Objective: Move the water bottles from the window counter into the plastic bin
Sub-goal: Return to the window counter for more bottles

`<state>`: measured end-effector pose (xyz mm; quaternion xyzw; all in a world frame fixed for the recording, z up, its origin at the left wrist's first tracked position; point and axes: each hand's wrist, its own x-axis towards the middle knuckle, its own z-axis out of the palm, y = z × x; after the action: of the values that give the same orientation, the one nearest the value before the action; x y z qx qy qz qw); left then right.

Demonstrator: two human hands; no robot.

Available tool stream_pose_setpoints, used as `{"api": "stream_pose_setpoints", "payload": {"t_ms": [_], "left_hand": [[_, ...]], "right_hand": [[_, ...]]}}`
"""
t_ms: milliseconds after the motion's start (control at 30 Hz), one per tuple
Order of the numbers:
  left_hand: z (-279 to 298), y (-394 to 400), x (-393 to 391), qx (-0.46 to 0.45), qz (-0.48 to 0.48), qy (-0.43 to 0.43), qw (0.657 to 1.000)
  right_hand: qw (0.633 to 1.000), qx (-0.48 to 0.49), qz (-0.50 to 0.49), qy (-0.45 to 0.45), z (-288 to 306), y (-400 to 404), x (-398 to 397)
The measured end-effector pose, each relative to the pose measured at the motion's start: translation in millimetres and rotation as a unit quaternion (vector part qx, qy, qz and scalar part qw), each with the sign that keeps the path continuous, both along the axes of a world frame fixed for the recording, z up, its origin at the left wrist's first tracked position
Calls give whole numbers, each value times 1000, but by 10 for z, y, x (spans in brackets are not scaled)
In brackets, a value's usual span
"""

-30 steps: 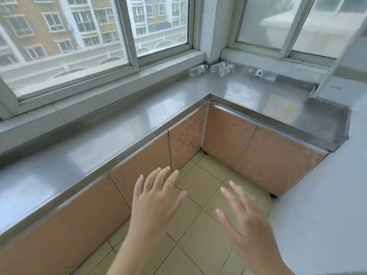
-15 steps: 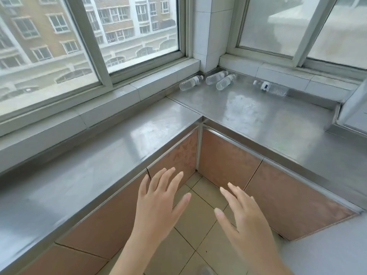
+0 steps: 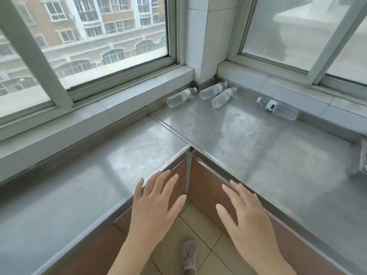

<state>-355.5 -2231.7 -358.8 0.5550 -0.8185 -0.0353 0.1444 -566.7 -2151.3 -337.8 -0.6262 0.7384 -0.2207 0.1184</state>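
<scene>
Four clear bottles lie on their sides at the far corner of the steel worktop [image 3: 248, 147], under the windows [image 3: 111, 40]. The left bottle [image 3: 181, 97] rests along the back lip below the left sill, cap pointing right toward the tiled corner post [image 3: 208, 36]. Two more lie close together in the corner itself: the middle bottle [image 3: 212, 90] just at the foot of the post, and the third bottle [image 3: 223, 97] just beside it on the right, both with caps toward the wall and bases toward the viewer. The fourth bottle [image 3: 278, 108] lies apart from these, farther right against the right sill, with its cap to the left. Both hands are low in the view at the near inner corner of the L-shaped worktop, well apart from all the bottles. The left hand [image 3: 153, 207] is palm down with its fingers [image 3: 158, 181] spread and straight, their tips over the worktop's front edge; it holds nothing. The right hand [image 3: 246, 217] is likewise flat and spread, fingers [image 3: 236, 191] reaching toward the edge of the right-hand run, also empty. Whether either hand touches the steel cannot be told. Between the forearms, a shoe [image 3: 188, 255] stands on the tiled floor [image 3: 196, 221], in front of brown cabinet doors [image 3: 206, 187]. No bin is in view.
</scene>
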Motion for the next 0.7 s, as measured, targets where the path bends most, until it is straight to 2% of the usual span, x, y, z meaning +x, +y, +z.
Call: {"api": "stream_pose_setpoints", "payload": {"t_ms": [333,700], "left_hand": [[16,-1781,-854,-5,-32,11,999],[-145,-3659,-1468,20,6,-22,1000]], "right_hand": [[999,-1,-39,11,99,-1713,-820],[999,37,-3,-38,-145,-3728,-1545]]}}
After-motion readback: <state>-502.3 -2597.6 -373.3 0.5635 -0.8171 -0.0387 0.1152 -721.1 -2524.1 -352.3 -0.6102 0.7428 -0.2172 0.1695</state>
